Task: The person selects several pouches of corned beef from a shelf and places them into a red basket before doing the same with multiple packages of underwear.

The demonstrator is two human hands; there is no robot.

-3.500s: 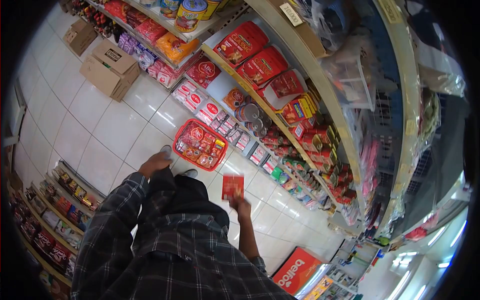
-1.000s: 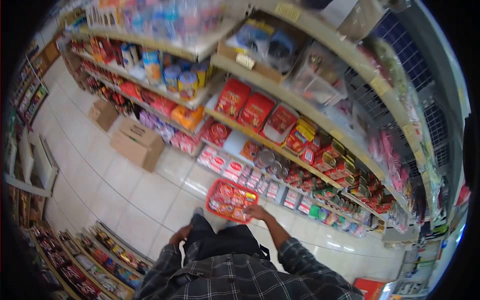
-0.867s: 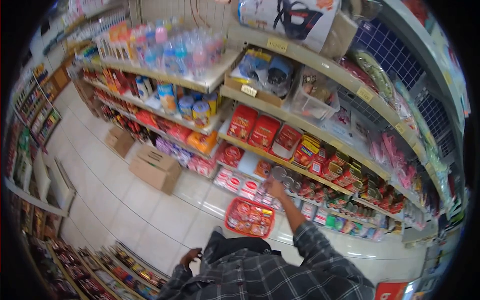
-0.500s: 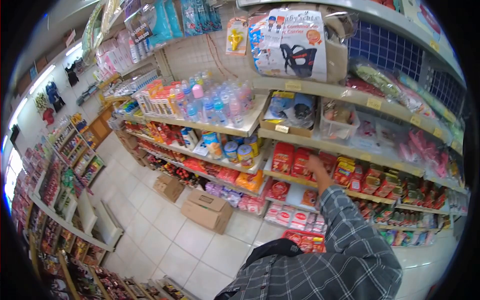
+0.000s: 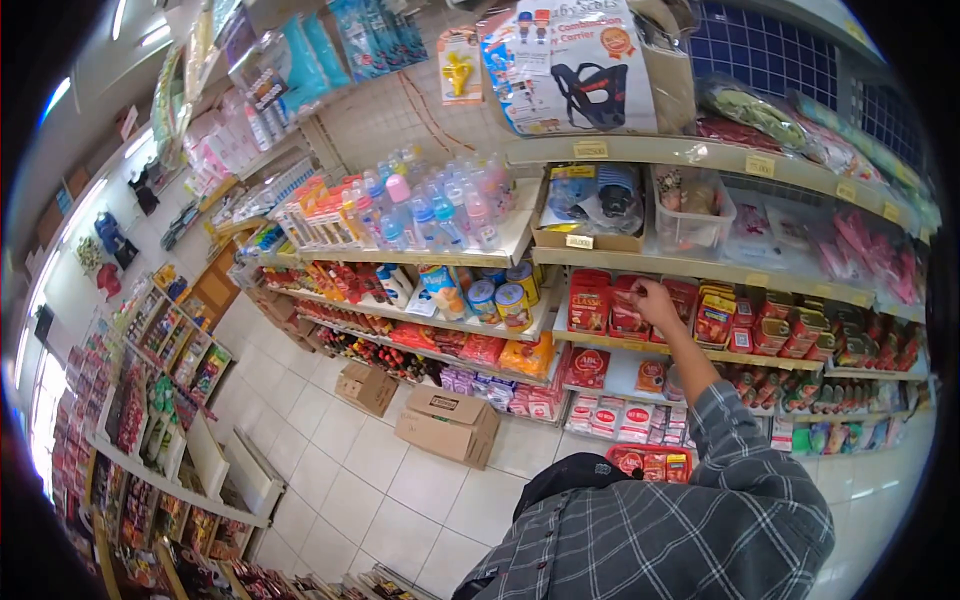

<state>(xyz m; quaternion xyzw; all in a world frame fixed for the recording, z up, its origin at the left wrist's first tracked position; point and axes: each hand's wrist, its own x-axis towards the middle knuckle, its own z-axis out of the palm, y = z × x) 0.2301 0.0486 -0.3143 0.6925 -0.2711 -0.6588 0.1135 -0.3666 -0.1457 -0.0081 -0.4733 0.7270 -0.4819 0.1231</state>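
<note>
Shop aisle with white floor tiles and packed shelving is what I'm facing. Right hand point(image 5: 655, 299) is up at the shelf, fingers curled together on the top edge of a red pouch point(image 5: 627, 306) that stands upright in the row, long side vertical. From here it looks like a pinch on the packet, though I can't swear how firm it is. The pouch sits straight ahead of my hand and slightly to its left, touching it, with another red pouch point(image 5: 589, 300) just beside it further left. To the right of my hand are yellow and red packs point(image 5: 715, 318), then rows of tins point(image 5: 800, 335) running off along the same shelf. Below my arm, down on the floor, is the red basket point(image 5: 652, 463) with stock in it. Further left of that sit cardboard boxes point(image 5: 448, 427). Above my hand there's a box of baby stuff point(image 5: 590, 205). Left hand isn't visible at all, so the right is the only one near the pouch.
</note>
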